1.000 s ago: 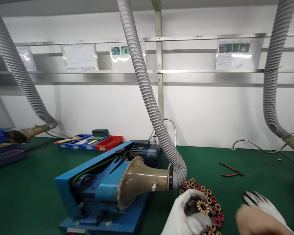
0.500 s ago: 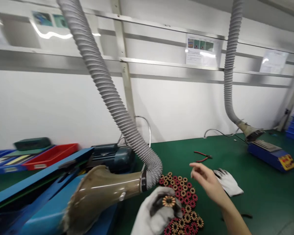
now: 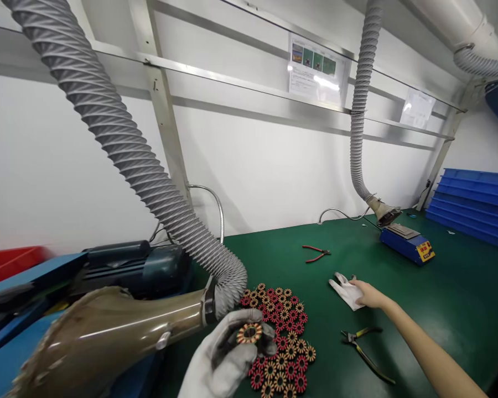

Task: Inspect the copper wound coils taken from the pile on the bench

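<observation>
Your bare right hand has moved since half a second ago, from beside the finger end of the white glove to its other end, and your view has swung further right. The right hand's fingers now touch the glove, which lies on the green counter; you cannot tell whether that grip is closed on it. Your gloved left hand has a nearly closed grip, with a copper-wound ring held between thumb and fingers above the counter. Just beyond it lie many red and copper-coloured rings, close together. Red-handled pliers lie beyond the rings, and yellow-and-black-handled pliers lie nearer you than the glove.
</observation>
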`<state>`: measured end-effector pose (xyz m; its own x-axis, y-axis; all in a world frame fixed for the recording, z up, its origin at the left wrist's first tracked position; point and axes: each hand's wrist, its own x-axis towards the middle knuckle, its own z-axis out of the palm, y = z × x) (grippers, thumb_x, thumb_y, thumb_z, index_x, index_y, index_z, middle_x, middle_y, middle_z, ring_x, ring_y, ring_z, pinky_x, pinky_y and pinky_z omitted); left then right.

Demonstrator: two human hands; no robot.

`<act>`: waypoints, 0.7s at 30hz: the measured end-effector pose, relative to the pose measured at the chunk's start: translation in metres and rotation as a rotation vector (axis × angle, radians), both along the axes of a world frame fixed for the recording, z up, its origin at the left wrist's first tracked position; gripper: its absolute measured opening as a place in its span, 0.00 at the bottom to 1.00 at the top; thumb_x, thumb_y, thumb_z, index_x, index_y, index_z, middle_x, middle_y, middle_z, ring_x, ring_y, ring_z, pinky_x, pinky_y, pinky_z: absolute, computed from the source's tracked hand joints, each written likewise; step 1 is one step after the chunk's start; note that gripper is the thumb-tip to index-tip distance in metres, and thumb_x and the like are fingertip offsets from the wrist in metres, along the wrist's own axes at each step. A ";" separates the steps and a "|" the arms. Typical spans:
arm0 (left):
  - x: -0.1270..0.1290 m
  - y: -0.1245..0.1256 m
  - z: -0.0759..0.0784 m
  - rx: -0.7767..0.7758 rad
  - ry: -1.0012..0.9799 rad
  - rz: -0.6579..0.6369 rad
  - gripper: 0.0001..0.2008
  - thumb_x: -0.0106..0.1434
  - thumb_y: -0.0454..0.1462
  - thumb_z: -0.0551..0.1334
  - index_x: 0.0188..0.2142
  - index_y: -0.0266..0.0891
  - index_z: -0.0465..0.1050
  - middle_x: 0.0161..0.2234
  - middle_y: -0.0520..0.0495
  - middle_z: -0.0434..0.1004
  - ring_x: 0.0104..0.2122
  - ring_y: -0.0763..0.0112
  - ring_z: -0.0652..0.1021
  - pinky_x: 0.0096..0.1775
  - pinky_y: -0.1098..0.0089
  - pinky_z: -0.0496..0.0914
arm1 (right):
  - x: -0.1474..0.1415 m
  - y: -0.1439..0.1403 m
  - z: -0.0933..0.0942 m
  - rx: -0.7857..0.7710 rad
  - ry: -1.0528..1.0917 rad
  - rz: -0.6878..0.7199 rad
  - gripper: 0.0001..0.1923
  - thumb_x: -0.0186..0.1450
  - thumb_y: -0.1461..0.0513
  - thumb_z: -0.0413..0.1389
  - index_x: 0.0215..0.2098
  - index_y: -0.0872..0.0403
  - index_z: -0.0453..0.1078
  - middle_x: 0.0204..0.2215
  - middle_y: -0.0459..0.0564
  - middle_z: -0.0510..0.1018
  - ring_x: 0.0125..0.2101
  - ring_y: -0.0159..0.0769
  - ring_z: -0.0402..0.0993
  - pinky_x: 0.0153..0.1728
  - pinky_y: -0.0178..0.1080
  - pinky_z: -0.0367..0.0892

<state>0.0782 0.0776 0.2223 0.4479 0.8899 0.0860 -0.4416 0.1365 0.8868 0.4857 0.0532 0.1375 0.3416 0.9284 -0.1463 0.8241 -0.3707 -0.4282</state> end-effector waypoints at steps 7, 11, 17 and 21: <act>-0.005 -0.009 0.007 -0.050 -0.044 0.121 0.21 0.40 0.46 0.78 0.34 0.42 0.81 0.25 0.49 0.83 0.25 0.63 0.80 0.30 0.69 0.76 | -0.038 -0.038 0.033 0.031 0.303 -0.022 0.10 0.69 0.60 0.59 0.46 0.57 0.72 0.45 0.51 0.77 0.42 0.44 0.76 0.42 0.48 0.73; -0.006 -0.018 0.022 -0.033 -0.044 0.218 0.20 0.38 0.48 0.78 0.30 0.42 0.82 0.23 0.51 0.83 0.22 0.67 0.79 0.29 0.71 0.75 | -0.087 -0.088 0.023 -0.034 0.617 -0.073 0.10 0.71 0.58 0.56 0.47 0.57 0.70 0.37 0.48 0.78 0.31 0.36 0.77 0.33 0.41 0.74; 0.012 -0.021 0.023 -0.034 0.052 0.099 0.15 0.42 0.43 0.76 0.30 0.40 0.80 0.22 0.50 0.82 0.22 0.65 0.79 0.28 0.69 0.74 | -0.129 -0.133 -0.022 -0.185 0.847 -0.158 0.09 0.72 0.59 0.55 0.40 0.58 0.72 0.32 0.46 0.78 0.28 0.34 0.76 0.30 0.39 0.74; 0.043 -0.033 -0.003 0.158 0.470 -0.167 0.10 0.44 0.33 0.66 0.30 0.38 0.77 0.26 0.48 0.81 0.27 0.64 0.77 0.30 0.69 0.70 | -0.123 -0.141 -0.029 -0.112 0.788 -0.111 0.13 0.72 0.55 0.54 0.41 0.58 0.72 0.37 0.49 0.78 0.35 0.38 0.77 0.37 0.44 0.73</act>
<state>0.1207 0.0441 0.2198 0.6049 0.7957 -0.0306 0.0255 0.0190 0.9995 0.3626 -0.0882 0.1085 0.1888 0.8607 -0.4729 0.2503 -0.5078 -0.8243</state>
